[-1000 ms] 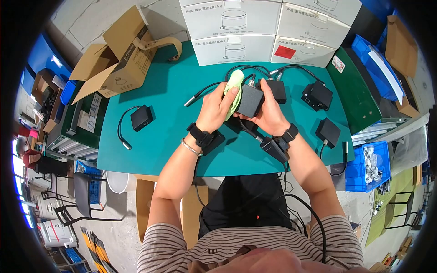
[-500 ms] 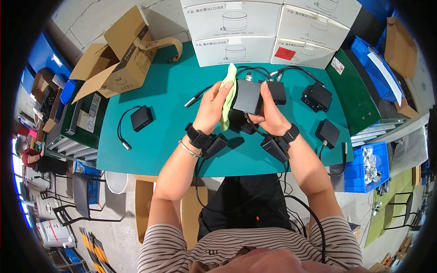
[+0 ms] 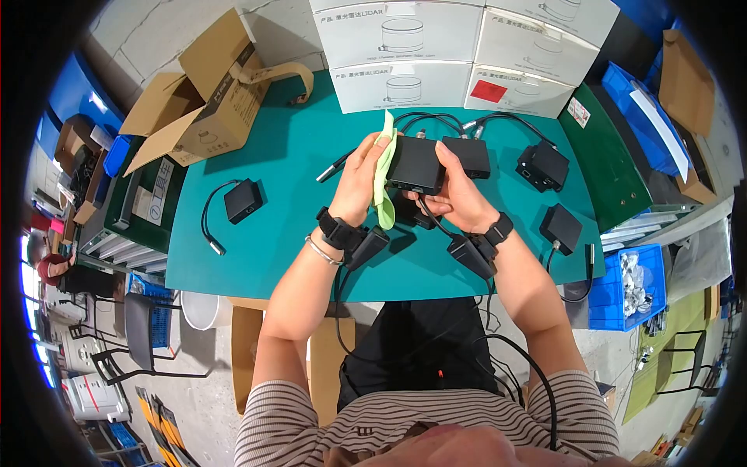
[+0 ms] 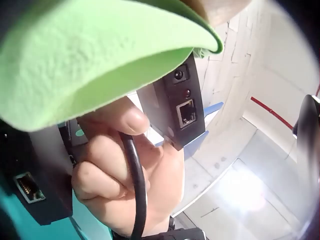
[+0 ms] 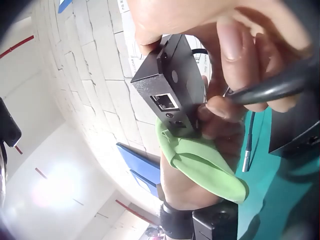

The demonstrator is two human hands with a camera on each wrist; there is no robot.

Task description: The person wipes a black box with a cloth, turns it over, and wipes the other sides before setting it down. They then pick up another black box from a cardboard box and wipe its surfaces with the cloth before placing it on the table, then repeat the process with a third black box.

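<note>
With fingers of the right hand (image 3: 464,196), grips black box (image 3: 416,165) along its right edge; with the left hand (image 3: 356,185), holds green cloth (image 3: 382,180) against box's left side.

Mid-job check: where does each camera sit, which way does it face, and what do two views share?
Head: on the head, facing forward and down at the table; left hand, right hand and striped shirt show.
Left wrist: on that wrist, facing the black box past the green cloth; mostly the right hand shows.
Right wrist: on that wrist, facing the box; right fingers near, left hand beyond.
Both wrist views share box and cloth.
</note>
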